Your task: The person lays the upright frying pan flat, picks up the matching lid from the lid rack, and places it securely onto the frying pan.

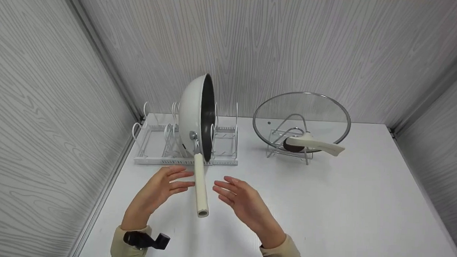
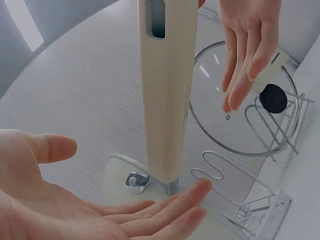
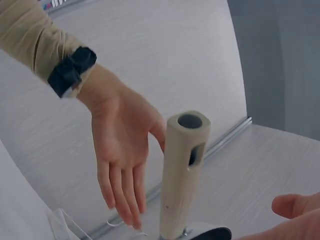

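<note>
A white pan (image 1: 190, 112) with a dark inside stands on its edge in a white wire rack (image 1: 151, 160). Its cream handle (image 1: 200, 184) points toward the person. My left hand (image 1: 158, 190) is just left of the handle, fingers loosely extended and palm facing it, as the left wrist view also shows (image 2: 125, 215). On the other side, my right hand (image 1: 246, 203) faces the handle with relaxed fingers and a gap between. Neither hand grips anything. In the right wrist view, the handle (image 3: 182, 175) rises between both hands.
A glass lid (image 1: 267, 103) with a metal rim leans in a small wire stand (image 1: 288, 155) at the right. Its cream grip (image 1: 319, 144) sticks out to the right. Wood-grained panels (image 1: 254, 49) enclose the white table (image 1: 343, 216) at the back and sides.
</note>
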Motion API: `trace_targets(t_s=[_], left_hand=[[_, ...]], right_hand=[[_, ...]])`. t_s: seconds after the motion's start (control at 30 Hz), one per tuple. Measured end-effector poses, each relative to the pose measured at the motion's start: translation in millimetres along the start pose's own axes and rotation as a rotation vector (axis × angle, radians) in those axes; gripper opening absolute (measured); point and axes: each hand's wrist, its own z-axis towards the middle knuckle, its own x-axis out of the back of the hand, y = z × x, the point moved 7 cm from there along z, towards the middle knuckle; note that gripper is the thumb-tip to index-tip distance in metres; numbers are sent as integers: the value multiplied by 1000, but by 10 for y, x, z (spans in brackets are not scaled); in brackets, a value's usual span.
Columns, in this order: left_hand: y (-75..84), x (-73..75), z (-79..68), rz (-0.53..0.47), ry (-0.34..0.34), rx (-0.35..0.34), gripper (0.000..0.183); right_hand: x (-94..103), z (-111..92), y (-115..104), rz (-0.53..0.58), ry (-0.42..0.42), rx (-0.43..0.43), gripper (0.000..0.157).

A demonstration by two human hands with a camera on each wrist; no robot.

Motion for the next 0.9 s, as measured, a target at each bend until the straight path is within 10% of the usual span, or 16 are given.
trace_targets(t_s=[0.47,0.9], left_hand=[[-152,-46,269,-304,-23,87,61],[-232,-319,482,-452,-52,182,53]], right_hand=[[-416,134,274,270,-8,-154,60],[-630,232,363,267,-34,-156,54]])
